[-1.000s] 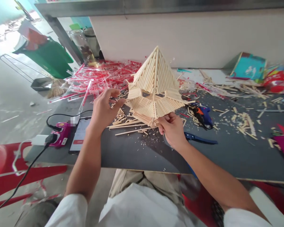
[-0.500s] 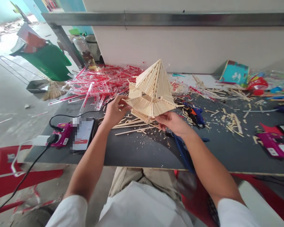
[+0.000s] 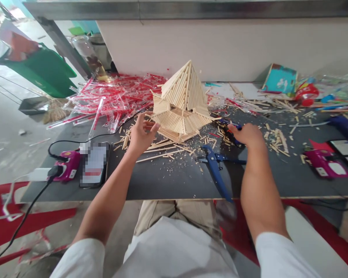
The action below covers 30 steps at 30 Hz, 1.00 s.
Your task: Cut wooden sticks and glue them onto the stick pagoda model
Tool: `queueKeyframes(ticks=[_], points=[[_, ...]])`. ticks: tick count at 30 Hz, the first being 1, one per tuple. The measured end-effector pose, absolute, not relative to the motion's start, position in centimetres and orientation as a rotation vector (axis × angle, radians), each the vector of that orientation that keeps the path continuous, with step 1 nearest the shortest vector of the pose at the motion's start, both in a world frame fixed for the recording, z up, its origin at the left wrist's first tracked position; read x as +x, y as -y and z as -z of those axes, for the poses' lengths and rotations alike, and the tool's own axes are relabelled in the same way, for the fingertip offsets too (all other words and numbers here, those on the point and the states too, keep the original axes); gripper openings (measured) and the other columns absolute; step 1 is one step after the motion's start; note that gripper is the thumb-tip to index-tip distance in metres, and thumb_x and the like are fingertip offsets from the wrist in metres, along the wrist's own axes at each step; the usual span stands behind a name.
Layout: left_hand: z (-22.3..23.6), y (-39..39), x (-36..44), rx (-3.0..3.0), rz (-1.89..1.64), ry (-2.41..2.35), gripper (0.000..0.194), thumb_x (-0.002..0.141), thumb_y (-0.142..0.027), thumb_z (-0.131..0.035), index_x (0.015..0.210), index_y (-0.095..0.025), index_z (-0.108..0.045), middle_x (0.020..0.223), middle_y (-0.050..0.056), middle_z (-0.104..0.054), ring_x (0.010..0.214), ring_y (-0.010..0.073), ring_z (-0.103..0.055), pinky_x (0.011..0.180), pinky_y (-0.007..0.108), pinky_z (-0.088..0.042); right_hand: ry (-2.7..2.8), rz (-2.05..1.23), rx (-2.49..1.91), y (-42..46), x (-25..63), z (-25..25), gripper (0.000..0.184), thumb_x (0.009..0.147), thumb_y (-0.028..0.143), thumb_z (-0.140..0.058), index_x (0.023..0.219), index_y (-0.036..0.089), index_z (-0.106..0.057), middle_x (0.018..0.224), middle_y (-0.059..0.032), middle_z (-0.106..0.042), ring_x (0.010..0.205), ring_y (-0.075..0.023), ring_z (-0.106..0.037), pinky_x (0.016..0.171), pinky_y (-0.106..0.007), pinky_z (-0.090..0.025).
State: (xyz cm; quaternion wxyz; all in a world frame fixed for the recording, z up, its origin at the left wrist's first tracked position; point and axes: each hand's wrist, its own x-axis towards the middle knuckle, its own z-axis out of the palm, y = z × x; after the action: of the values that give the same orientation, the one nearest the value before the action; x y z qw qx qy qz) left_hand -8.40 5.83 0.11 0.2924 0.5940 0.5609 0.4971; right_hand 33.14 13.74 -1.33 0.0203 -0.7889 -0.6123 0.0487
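Note:
A pale wooden-stick model house (image 3: 181, 104) with a pointed roof and a lower ring of slanted eaves is in the middle. My left hand (image 3: 142, 135) is at its left eave, thumb and fingers curled at the edge in a loose grip; part of the contact is hidden. My right hand (image 3: 249, 135) is apart from the house, closed over a blue glue gun (image 3: 237, 125); its fingertips are mostly hidden. Blue-handled cutters (image 3: 217, 175) lie between my right forearm and the house.
Loose sticks (image 3: 156, 154) and crumbs are scattered on the dark table (image 3: 162, 185). Red and clear wrappers (image 3: 113, 100) are heaped behind. A phone (image 3: 95, 164) and a magenta power adapter (image 3: 68, 166) are at left; another magenta adapter (image 3: 326, 164) is at right.
My right hand has left the base of the house and moved right to the glue gun. The house has come down lower. My left hand has closed in on the eave.

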Motion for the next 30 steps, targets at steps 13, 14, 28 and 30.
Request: queueKeyframes(ticks=[13, 14, 28, 30], points=[[-1.5, -4.5, -9.3, 1.945, -0.967, -1.881, 0.023, 0.088, -0.041, -0.072, 0.094, -0.019, -0.07, 0.086, 0.004, -0.075, 0.078, 0.0187, -0.069, 0.076, 0.033, -0.052, 1.987, -0.164, -2.585, -12.5, 31.6, -0.9, 0.091, 0.092, 0.076, -0.045, 0.115, -0.008, -0.071, 0.115, -0.038, -0.068, 0.122, -0.0477, -0.06, 0.095, -0.05, -0.05], [-2.1, -3.9, -9.7, 2.013, -0.847, -1.881, 0.021, 0.091, -0.04, -0.069, 0.091, -0.019, -0.072, 0.083, 0.004, -0.075, 0.076, 0.019, -0.068, 0.076, 0.034, -0.051, 1.992, -0.166, -2.562, -11.8, 31.8, -1.5, 0.086, 0.093, 0.074, -0.047, 0.116, -0.005, -0.072, 0.115, -0.0358, -0.069, 0.119, -0.0462, -0.063, 0.094, -0.05, -0.05], [0.1, 2.4, -4.9, 2.724, -0.191, -1.464, 0.03, 0.095, -0.004, -0.049, 0.105, -0.02, -0.073, 0.117, 0.008, -0.067, 0.112, 0.0243, -0.062, 0.07, 0.033, -0.051, 2.48, -0.238, -2.028, 5.7, 28.7, 0.9, 0.127, 0.074, 0.078, -0.071, 0.159, -0.006, -0.026, 0.161, -0.0324, -0.035, 0.151, -0.0456, -0.032, 0.123, -0.054, -0.035], [-0.1, 2.6, -4.8, 2.754, -0.149, -1.481, 0.028, 0.097, -0.007, -0.048, 0.106, -0.02, -0.071, 0.117, 0.008, -0.066, 0.111, 0.0246, -0.062, 0.068, 0.033, -0.05, 2.474, -0.129, -2.019, 5.9, 28.3, 1.0, 0.112, 0.084, 0.07, -0.067, 0.156, -0.007, -0.031, 0.155, -0.0323, -0.041, 0.146, -0.0447, -0.038, 0.122, -0.052, -0.036]])
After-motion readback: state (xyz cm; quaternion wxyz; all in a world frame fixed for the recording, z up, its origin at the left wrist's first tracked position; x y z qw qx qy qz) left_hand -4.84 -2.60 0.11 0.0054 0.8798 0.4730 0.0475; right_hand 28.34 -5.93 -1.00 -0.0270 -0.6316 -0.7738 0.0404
